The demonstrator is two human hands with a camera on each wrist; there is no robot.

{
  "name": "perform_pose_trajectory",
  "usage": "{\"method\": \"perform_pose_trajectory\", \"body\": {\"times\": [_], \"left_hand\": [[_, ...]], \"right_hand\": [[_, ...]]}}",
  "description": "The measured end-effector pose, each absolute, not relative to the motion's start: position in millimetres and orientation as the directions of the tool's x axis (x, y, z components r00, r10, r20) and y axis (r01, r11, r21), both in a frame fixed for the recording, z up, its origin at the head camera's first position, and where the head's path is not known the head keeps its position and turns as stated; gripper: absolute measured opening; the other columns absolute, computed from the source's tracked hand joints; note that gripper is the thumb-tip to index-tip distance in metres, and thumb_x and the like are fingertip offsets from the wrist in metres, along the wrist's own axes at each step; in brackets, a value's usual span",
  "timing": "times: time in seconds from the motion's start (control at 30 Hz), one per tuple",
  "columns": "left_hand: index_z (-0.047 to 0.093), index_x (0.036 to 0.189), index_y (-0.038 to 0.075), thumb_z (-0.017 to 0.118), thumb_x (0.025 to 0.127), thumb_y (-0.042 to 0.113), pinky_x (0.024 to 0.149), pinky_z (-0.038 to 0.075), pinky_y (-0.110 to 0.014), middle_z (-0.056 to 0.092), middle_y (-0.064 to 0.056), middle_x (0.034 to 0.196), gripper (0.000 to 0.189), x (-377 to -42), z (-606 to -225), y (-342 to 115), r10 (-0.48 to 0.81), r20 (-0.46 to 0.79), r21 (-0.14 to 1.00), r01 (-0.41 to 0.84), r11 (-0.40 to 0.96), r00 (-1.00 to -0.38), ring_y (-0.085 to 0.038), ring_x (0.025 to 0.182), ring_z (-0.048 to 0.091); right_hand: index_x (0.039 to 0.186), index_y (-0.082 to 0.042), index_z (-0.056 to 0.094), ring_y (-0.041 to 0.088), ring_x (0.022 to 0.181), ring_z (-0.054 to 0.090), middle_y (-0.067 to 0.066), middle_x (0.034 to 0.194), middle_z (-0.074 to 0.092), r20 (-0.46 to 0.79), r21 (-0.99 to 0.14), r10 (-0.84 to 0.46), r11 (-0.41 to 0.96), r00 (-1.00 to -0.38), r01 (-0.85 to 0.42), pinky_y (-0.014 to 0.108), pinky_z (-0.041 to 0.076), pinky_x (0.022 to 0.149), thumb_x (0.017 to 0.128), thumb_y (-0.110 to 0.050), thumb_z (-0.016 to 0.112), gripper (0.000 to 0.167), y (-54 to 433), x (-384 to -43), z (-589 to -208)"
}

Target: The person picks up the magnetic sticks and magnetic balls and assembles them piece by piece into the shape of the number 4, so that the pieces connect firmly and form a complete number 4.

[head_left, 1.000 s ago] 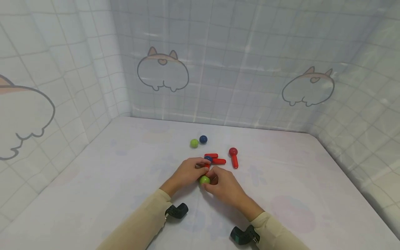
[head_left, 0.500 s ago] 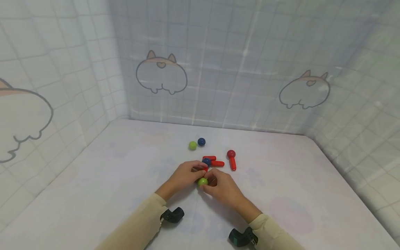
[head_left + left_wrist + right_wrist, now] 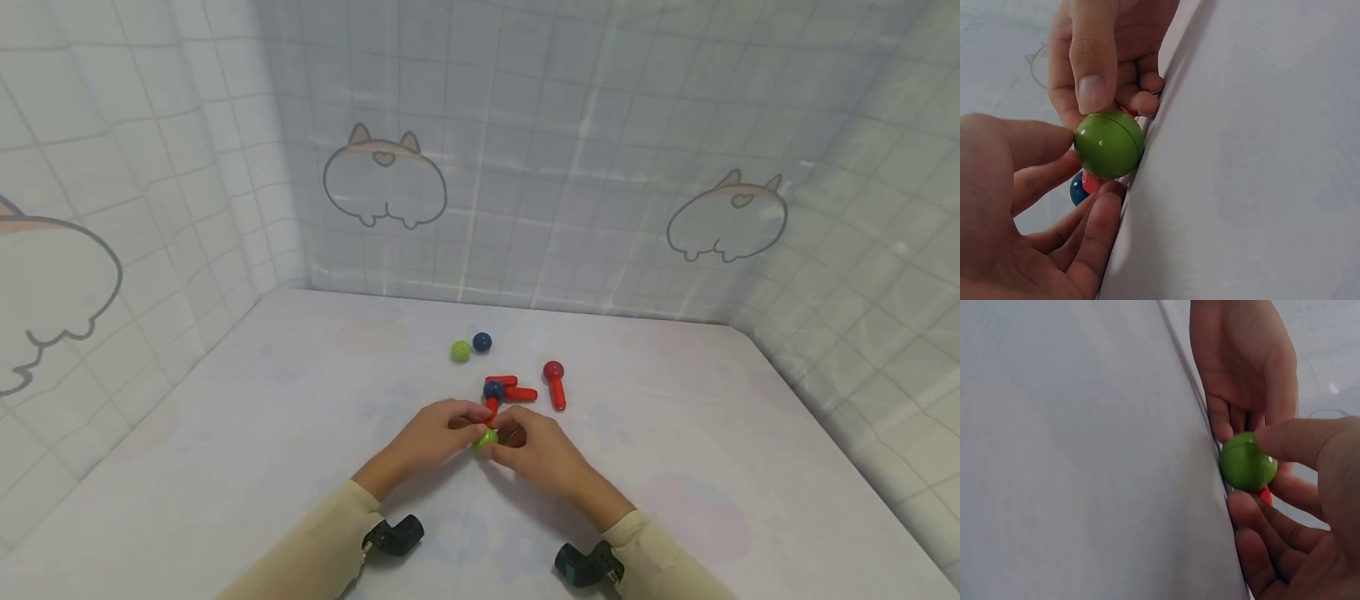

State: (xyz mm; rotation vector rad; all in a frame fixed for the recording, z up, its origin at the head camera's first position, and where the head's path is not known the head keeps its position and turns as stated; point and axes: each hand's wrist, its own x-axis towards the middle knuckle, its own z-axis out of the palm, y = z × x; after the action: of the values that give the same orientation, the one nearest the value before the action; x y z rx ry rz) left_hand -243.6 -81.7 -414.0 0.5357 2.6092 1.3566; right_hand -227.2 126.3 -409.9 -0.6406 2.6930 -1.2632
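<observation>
A glossy green ball (image 3: 486, 442) is held low over the table between both hands. My right hand (image 3: 543, 450) pinches it, the thumb on its near side and the fingers curled round behind. My left hand (image 3: 431, 437) meets it from the other side; in the left wrist view its thumb touches the green ball (image 3: 1109, 147), with the fingers curled below. A red stick (image 3: 491, 408) runs from the ball toward a blue ball (image 3: 494, 390), its near end partly hidden by fingers. Another red stick (image 3: 521, 393) points right from that blue ball.
A short red stick (image 3: 501, 381) lies just behind the blue ball. To the right lies a red ball (image 3: 553, 370) joined to a red stick (image 3: 558, 395). Farther back are a loose green ball (image 3: 461, 351) and a dark blue ball (image 3: 482, 342). Tile-patterned curtains (image 3: 525, 167) surround the table.
My left hand has come back from beside the blue ball and red stick to the green ball. My right hand keeps its pinch on the green ball.
</observation>
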Motion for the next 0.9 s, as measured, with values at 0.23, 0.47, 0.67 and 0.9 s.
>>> {"method": "perform_pose_trajectory", "body": {"times": [0.23, 0.47, 0.67, 0.9], "left_hand": [[0.068, 0.127, 0.022, 0.068, 0.095, 0.039, 0.094, 0.051, -0.043, 0.064, 0.006, 0.119, 0.037, -242.0, -413.5, -85.4, 0.408, 0.038, 0.821, 0.261, 0.508, -0.912, -0.017, 0.108, 0.061], [0.066, 0.133, 0.017, 0.076, 0.089, 0.033, 0.092, 0.051, -0.034, 0.063, 0.006, 0.113, 0.048, -244.1, -417.0, -87.1, 0.481, 0.077, 0.813, 0.335, 0.477, -0.874, -0.013, 0.102, 0.061], [0.065, 0.134, 0.016, 0.08, 0.086, 0.023, 0.09, 0.052, -0.031, 0.061, 0.006, 0.114, 0.05, -243.3, -416.7, -85.4, 0.498, 0.059, 0.796, 0.341, 0.499, -0.865, -0.013, 0.103, 0.06], [0.064, 0.134, 0.018, 0.079, 0.087, 0.024, 0.088, 0.052, -0.031, 0.06, 0.006, 0.112, 0.05, -241.8, -413.3, -86.1, 0.498, 0.047, 0.786, 0.34, 0.517, -0.866, -0.013, 0.102, 0.059]], "right_hand": [[0.115, -0.017, 0.068, 0.012, 0.091, 0.063, -0.009, 0.098, 0.066, 0.074, -0.777, -0.479, 0.522, -0.874, -0.352, 0.029, 0.054, 0.081, 0.093, -0.03, 0.073, 0.026, 133.9, -232.0, -404.8], [0.118, -0.017, 0.069, 0.017, 0.1, 0.063, -0.005, 0.103, 0.067, 0.045, -0.799, -0.444, 0.522, -0.895, -0.299, 0.037, 0.053, 0.09, 0.094, -0.033, 0.07, 0.029, 148.3, -241.8, -401.3], [0.113, -0.015, 0.071, 0.015, 0.098, 0.062, -0.006, 0.101, 0.068, 0.09, -0.773, -0.354, 0.565, -0.931, -0.29, 0.037, 0.052, 0.091, 0.096, -0.031, 0.069, 0.024, 158.8, -252.2, -397.7], [0.112, -0.009, 0.071, 0.016, 0.088, 0.065, -0.002, 0.097, 0.069, 0.115, -0.795, -0.308, 0.542, -0.945, -0.273, 0.033, 0.052, 0.083, 0.095, -0.02, 0.069, 0.02, 167.4, -265.9, -389.5]]}}
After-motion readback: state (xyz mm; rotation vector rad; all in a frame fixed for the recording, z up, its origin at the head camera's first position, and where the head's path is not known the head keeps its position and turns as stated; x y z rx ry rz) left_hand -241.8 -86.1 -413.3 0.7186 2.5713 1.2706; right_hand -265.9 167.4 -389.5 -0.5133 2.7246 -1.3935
